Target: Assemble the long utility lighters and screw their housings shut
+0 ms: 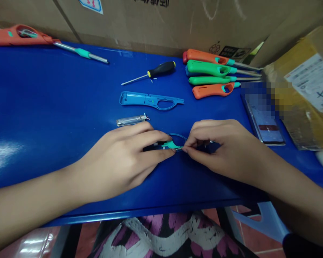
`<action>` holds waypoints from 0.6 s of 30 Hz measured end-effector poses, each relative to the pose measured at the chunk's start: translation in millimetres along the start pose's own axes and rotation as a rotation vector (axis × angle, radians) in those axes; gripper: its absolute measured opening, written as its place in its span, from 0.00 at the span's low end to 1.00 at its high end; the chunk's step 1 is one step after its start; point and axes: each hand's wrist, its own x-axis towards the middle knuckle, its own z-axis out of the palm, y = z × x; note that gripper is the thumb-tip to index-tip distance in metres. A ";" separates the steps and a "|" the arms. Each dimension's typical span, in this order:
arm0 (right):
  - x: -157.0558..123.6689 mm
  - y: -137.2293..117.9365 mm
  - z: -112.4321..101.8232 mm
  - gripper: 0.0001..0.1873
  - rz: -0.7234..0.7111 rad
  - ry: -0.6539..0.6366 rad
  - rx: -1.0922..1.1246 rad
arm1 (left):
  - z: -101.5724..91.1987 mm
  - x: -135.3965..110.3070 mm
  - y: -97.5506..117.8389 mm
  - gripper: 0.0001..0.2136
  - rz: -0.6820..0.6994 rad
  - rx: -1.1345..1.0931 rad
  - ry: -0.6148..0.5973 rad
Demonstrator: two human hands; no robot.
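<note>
My left hand [123, 156] lies over a blue lighter shell [179, 135], its thumb and fingers closed around the shell and a teal trigger [172, 144]. Opposite it, the thumb and index finger of my right hand [223, 147] pinch together at the trigger's right end. Both hands cover most of the shell, and a bit of metal shows past the right fingers. Just beyond my left fingers is a clear fuel tank [130, 120]. Farther back, the other blue shell half [148, 100] rests with its inner side up.
A screwdriver [161, 70] lies behind the shell half, beside small screws [153, 79]. Several orange and green lighters [210, 68] are stacked at the back right. An orange lighter [37, 37] is at back left. A phone [266, 122] and cardboard boxes [140, 28] border the blue table [43, 107].
</note>
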 end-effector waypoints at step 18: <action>-2.4 -3.7 2.3 0.08 0.074 0.022 -0.063 | 3.1 -2.0 -0.5 0.15 -0.014 -0.027 -0.006</action>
